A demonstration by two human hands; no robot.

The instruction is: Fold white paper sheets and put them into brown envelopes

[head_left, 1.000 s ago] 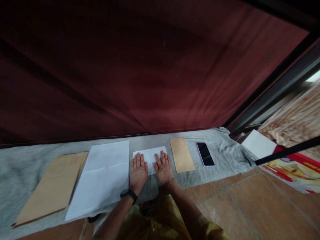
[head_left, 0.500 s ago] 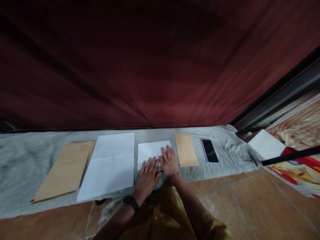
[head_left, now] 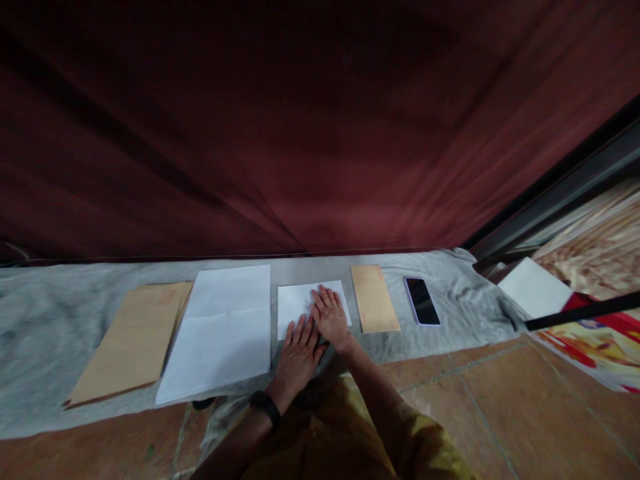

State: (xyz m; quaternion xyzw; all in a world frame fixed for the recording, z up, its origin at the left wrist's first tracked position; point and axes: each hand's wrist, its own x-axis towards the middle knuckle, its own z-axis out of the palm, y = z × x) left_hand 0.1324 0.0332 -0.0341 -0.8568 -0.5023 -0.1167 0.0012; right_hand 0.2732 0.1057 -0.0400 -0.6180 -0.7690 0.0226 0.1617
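A small folded white paper [head_left: 296, 301] lies on the grey cloth [head_left: 50, 320] in front of me. My right hand [head_left: 330, 315] rests flat on its right part, fingers stretched out. Beside it, my left hand [head_left: 299, 355] lies open at the paper's near edge, fingertips on the paper; a black band sits on that wrist. A large white sheet [head_left: 221, 327] lies to the left, and a narrow brown envelope [head_left: 374, 307] to the right.
Large brown envelopes [head_left: 130, 339] lie at the left of the cloth, a dark phone [head_left: 423, 301] at the right. A dark red curtain [head_left: 300, 133] hangs behind. White paper [head_left: 534, 288] and a colourful print [head_left: 590, 347] lie on the tiled floor [head_left: 500, 413], far right.
My left hand has drawn back from the top of the folded paper to its near edge. My right hand has slid slightly left on the paper. The view has shifted.
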